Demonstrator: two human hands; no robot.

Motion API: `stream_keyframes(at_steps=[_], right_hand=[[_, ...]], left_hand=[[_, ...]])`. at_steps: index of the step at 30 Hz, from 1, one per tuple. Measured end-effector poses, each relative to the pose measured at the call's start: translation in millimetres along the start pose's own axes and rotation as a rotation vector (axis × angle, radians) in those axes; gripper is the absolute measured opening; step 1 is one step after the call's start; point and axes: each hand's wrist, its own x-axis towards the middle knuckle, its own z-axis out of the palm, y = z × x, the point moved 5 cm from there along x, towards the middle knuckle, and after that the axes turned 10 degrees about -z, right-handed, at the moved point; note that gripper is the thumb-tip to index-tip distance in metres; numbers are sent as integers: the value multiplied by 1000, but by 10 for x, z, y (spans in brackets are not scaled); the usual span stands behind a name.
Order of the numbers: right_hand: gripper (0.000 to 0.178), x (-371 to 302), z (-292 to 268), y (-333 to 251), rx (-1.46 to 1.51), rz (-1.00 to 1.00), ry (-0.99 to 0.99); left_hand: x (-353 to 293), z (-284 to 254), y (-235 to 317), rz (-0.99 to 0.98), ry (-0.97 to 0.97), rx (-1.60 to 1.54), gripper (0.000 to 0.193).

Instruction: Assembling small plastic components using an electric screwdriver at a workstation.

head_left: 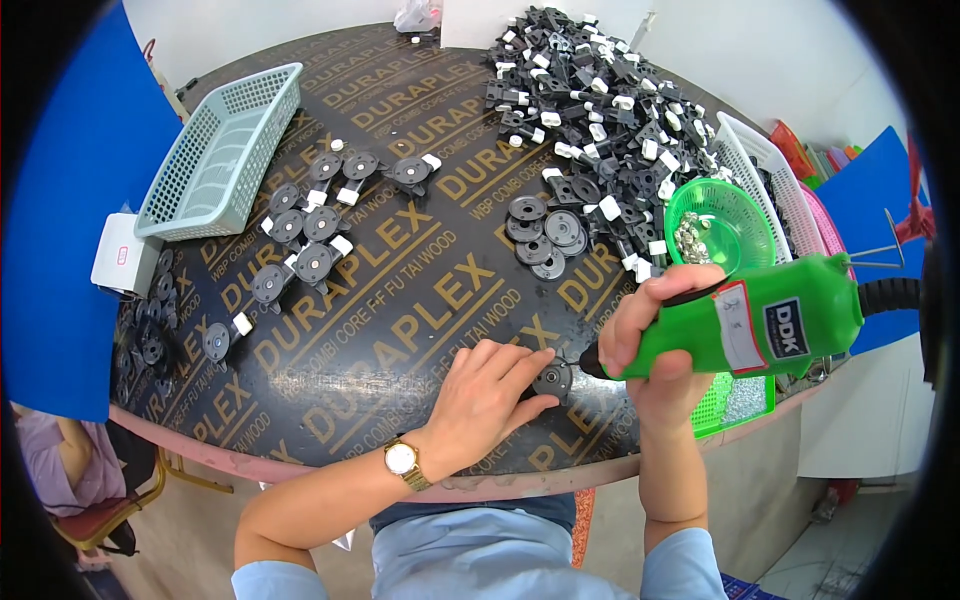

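My left hand [484, 392], with a gold wristwatch [401, 459] on its wrist, is pressed to the table. Its thumb and forefinger pinch a small round black plastic part [553, 380] lying there. Wrapped around a green electric screwdriver [770, 325], my right hand [655, 345] holds the tool level from the right. The screwdriver's black nose points left, its thin bit reaching over the edge of the round part. Whether the bit touches a screw is too small to tell.
Black parts with white tabs lie in a big heap [600, 110] at the back right, beside loose black discs [548, 235]. A green basket [720, 205] holds small metal pieces. Several assembled parts [320, 222] sit left, near a pale basket [220, 150] and a white box [124, 252].
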Motion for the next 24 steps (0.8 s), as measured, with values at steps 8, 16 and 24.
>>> stream_keyframes(at_steps=[8,16,24], right_hand=[[48,-149,76,95,-136,18,194],[45,-153,153,43,-220,-17,193],[57,-92,-1004,-452,-305,-201,364]], left_hand=[[4,11,-18,-15,1,-87,43],[-3,14,9,3,-1,-1,43],[-19,-99,81,22,-72,22,31]])
